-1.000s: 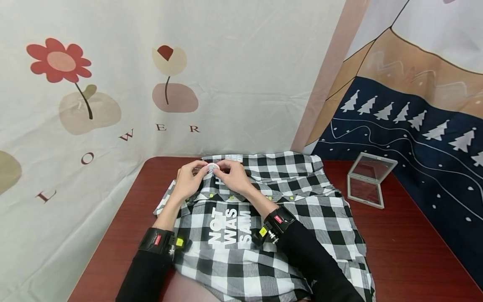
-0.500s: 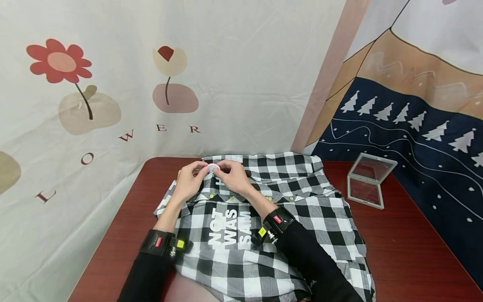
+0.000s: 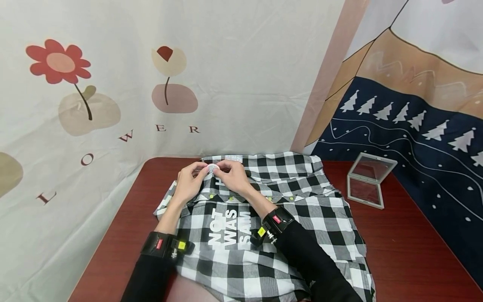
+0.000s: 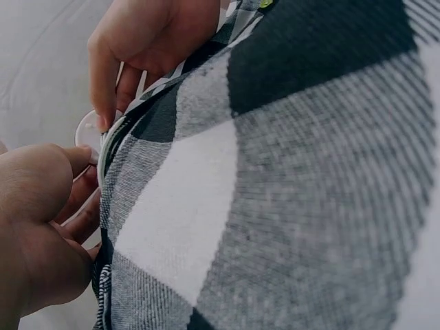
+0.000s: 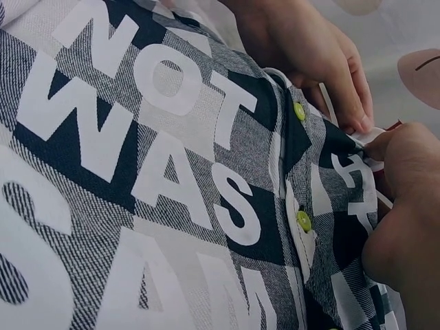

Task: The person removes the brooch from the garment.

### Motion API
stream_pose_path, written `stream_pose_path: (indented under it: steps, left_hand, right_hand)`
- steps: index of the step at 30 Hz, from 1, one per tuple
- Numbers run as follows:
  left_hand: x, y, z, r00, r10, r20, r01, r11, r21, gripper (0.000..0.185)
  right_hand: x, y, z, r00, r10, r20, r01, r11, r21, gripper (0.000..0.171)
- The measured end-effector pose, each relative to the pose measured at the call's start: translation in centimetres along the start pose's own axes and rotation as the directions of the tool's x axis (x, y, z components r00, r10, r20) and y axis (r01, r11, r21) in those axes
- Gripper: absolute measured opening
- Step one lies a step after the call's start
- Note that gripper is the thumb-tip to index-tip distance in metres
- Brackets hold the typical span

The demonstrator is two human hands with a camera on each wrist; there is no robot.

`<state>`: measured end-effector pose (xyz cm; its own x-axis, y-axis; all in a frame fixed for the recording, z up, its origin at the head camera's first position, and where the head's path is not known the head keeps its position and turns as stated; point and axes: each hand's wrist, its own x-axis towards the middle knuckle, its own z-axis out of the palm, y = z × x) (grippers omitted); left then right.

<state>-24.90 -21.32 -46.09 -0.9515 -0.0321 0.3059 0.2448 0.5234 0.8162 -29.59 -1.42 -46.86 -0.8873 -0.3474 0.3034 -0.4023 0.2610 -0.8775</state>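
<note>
Both hands meet at the far edge of the shirt (image 3: 264,218), which lies spread on the bench (image 3: 407,251). The left hand (image 3: 187,183) and right hand (image 3: 235,176) each have curled fingers pinching the cloth around a small white disc (image 3: 212,168), seen as a round pale piece at the fabric's hem in the left wrist view (image 4: 89,130). By my reading the disc is being fixed to, or worked off, the edge of the cloth, and that step is mid-way: the disc sits against the hem with both hands on it, neither hand free. Whether it is already fastened I cannot tell (the fingers cover the join).

Counted: one checked shirt, one white disc, two hands. One clear case (image 3: 370,180) stands open and well apart to the right, untouched. Two yellow-green buttons (image 5: 300,111) show along the placket in the right wrist view; the head view shows a few more along a seam.
</note>
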Motion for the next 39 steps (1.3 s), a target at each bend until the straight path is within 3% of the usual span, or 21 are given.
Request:
stream_pose_path:
  steps: [28,39]
  left_hand:
    - [-0.24,-0.27,0.0,1.0,-0.002,-0.008,0.002,1.0,0.002,0.028]
    - [-0.3,-0.13,0.15,0.999,-0.029,-0.02,0.029,1.0,0.001,0.029]
  right_hand:
    - [0.17,0.03,0.27,0.999,-0.026,-0.022,0.025,0.998,-0.05,0.013]
    - [0.05,0.11,0.19,0.999,-0.039,0.008,0.039,0.998,-0.054,0.012]
